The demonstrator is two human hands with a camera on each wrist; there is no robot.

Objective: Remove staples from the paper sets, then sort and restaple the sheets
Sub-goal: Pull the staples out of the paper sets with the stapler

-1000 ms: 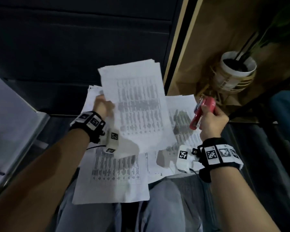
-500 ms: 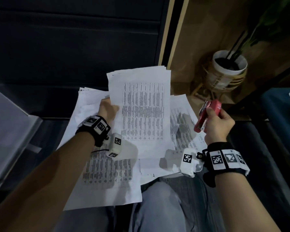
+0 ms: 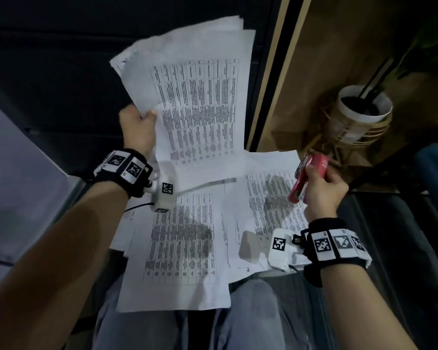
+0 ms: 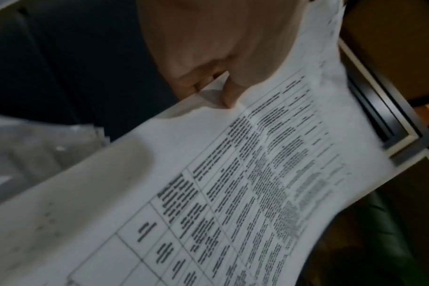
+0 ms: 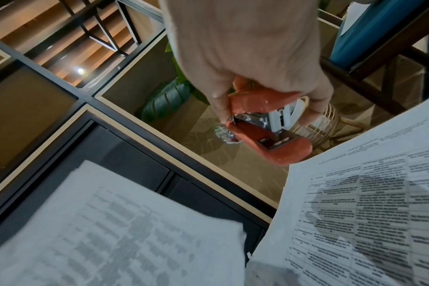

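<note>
My left hand (image 3: 137, 125) pinches a set of printed sheets (image 3: 197, 97) by its left edge and holds it raised above my lap. In the left wrist view the thumb (image 4: 229, 94) presses on the top sheet (image 4: 233, 193). My right hand (image 3: 321, 190) grips a red stapler (image 3: 305, 178) to the right of the raised set; in the right wrist view the stapler (image 5: 267, 127) has its mouth slightly apart and nothing in it. More printed sheets (image 3: 185, 248) lie spread over my knees, one pile at the right (image 3: 268, 205).
A white plant pot (image 3: 362, 112) in a wicker stand sits on the wooden floor at the right. A dark cabinet front (image 3: 48, 72) fills the far side. A grey surface (image 3: 13, 185) lies at the left. A blue thing (image 5: 370, 31) stands far right.
My left hand has lifted the paper set higher and tilted its top to the right. The right hand with the stapler has stayed about where it was.
</note>
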